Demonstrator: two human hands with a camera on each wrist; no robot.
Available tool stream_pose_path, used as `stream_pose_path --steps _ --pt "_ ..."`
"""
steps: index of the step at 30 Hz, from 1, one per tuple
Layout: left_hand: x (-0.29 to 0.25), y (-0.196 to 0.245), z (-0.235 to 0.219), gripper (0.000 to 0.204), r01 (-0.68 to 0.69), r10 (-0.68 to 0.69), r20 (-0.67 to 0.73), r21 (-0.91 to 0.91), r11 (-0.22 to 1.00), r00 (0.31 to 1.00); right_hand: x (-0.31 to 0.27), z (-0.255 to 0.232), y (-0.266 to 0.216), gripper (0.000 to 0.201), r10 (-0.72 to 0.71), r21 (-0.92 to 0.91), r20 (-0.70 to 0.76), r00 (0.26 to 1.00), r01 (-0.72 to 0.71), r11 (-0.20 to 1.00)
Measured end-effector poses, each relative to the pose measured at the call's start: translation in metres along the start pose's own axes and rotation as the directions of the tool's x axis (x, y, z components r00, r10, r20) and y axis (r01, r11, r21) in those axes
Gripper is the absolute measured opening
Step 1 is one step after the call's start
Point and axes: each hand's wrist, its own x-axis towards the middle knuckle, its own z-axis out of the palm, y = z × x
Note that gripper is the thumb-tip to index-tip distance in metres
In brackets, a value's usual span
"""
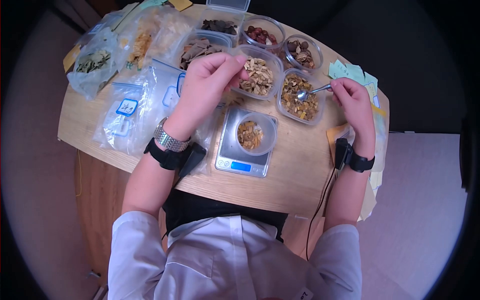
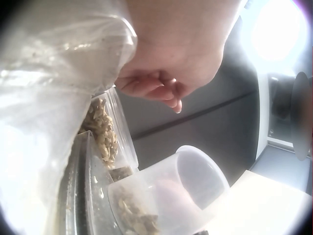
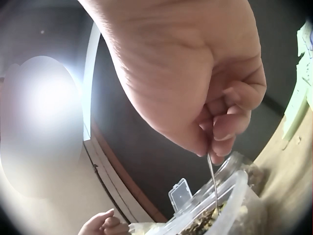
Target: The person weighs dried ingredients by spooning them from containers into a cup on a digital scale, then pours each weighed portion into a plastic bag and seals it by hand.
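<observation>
The spoon [image 1: 302,95] is reaching into a square tub [image 1: 298,119] of yellow-brown pieces [image 1: 306,109]; bowl contact cannot be told. The right hand [image 1: 354,102] is pinching the handle near its end, so a twist could be tipping any load out. Beside the tub, a cup [image 1: 269,134] is standing on a scale [image 1: 227,142]; a brushing sleeve or wrist strap could be upsetting both. The left hand [image 1: 212,80] is hovering near pale slices [image 1: 260,80], fingers curling loosely, nothing showing in them.
</observation>
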Motion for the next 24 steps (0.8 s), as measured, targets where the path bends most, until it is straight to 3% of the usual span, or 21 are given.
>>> stream_pose_path --steps 10,19,24 --pt "0.000 -0.001 -0.001 0.031 -0.014 0.014 0.001 -0.001 1.000 1.000 0.005 0.004 0.008 0.023 0.054 0.170 0.154 0.987 -0.080 0.982" --pt "0.001 -0.002 -0.003 0.033 0.004 -0.004 0.010 0.014 1.000 1.000 0.010 -0.002 0.023 0.023 0.126 0.314 0.125 0.984 -0.160 0.936" --pt "-0.002 0.002 0.002 0.032 0.009 -0.009 -0.015 0.041 0.999 1.000 0.005 -0.003 0.012 0.023 0.121 0.355 0.054 0.991 -0.132 0.926"
